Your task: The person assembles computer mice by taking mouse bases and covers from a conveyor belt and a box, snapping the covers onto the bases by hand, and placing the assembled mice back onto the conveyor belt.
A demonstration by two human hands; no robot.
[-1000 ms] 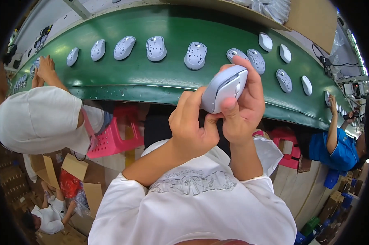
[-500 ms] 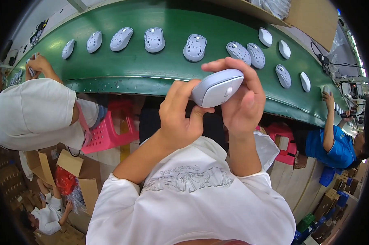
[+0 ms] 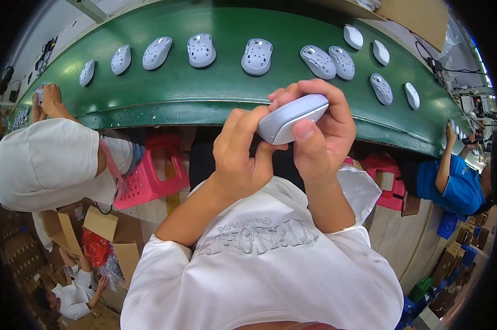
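A pale grey-white computer mouse (image 3: pixel 284 122) is held up in front of my chest, tilted, just off the near edge of the green work surface. My left hand (image 3: pixel 238 149) pinches its left end between fingers and thumb. Around the right end curls my right hand (image 3: pixel 326 135), its thumb lying across the white face and its fingers behind the far side. Part of that white face is hidden under the right thumb. Beyond my hands lie open mouse shells with holes, among them one shell (image 3: pixel 257 56) straight ahead and a pair (image 3: pixel 318 61) to its right.
The long green surface (image 3: pixel 221 82) curves across the view, with several more shells and smooth white covers (image 3: pixel 353 37) on it. A person in a white cap (image 3: pixel 45 157) sits at left, another in blue (image 3: pixel 452 184) at right. Pink stools (image 3: pixel 155 179) and open cartons (image 3: pixel 102 223) stand behind.
My right thumb has come down onto the mouse's white face, and the right fingers have closed around its end. The shells on the surface appear shifted slightly left and up in view.
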